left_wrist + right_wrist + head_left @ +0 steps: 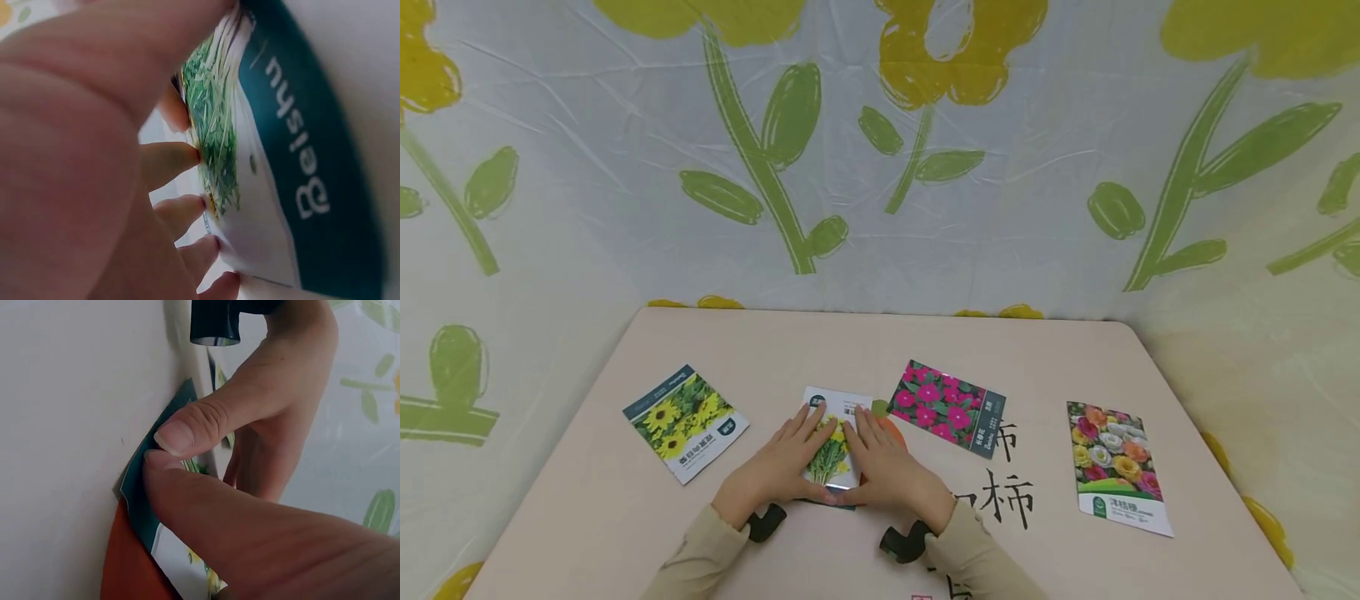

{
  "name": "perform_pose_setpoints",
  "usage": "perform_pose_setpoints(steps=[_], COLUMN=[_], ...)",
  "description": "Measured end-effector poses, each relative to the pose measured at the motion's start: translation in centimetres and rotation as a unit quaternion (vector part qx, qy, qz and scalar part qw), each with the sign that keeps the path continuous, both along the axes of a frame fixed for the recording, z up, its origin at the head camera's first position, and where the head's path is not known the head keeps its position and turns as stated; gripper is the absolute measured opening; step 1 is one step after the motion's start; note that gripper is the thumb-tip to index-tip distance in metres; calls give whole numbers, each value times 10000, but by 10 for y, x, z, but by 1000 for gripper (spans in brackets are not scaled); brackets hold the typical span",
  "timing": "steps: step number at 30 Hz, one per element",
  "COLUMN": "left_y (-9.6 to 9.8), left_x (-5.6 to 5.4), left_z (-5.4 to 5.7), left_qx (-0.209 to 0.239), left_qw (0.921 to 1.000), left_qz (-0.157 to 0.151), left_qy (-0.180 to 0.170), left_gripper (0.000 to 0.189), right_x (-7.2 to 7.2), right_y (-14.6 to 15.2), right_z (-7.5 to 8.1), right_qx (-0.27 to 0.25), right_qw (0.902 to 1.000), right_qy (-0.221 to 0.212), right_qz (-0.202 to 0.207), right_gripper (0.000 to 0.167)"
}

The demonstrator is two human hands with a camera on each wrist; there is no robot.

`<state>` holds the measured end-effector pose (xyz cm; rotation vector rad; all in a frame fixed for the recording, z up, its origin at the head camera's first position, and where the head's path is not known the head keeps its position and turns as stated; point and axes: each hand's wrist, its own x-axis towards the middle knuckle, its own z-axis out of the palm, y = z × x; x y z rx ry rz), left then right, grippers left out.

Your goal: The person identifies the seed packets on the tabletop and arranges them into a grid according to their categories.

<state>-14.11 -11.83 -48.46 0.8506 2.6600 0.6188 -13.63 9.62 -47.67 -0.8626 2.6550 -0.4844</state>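
Observation:
A seed packet (829, 468) with yellow flowers on green stems lies flat near the middle of the table. My left hand (778, 461) rests on its left side, and my right hand (891, 468) rests on its right. Fingers are extended over the packet, and the thumbs meet at its near edge. Up close in the left wrist view, the packet's dark teal band (294, 137) reads "Beishu", with fingertips touching the printed face. The right wrist view shows both thumbs on the teal edge (140, 506). Part of the packet is hidden under the hands.
A sunflower packet (688, 425) lies to the left. To the right are a pink-flower packet (946, 408) and a packet of mixed-colour blooms (1116, 467). The pale table (1030, 354) bears black brush characters and an orange print. Floral cloth (1000, 233) hangs behind.

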Motion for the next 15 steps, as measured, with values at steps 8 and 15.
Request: perform_pose_setpoints(steps=[8, 15], left_y=[0, 2], left_x=[-7, -14], left_z=[-3, -4], left_qx=[144, 173], left_qw=[9999, 9995], left_qz=[85, 175], left_qy=[-27, -175], left_gripper=[105, 106], right_x=[-13, -22], right_y=[2, 4], right_z=[-3, -5], right_qx=[-94, -232], right_qw=[9997, 9994], right_qy=[52, -122], right_qz=[198, 222], right_gripper=[100, 101])
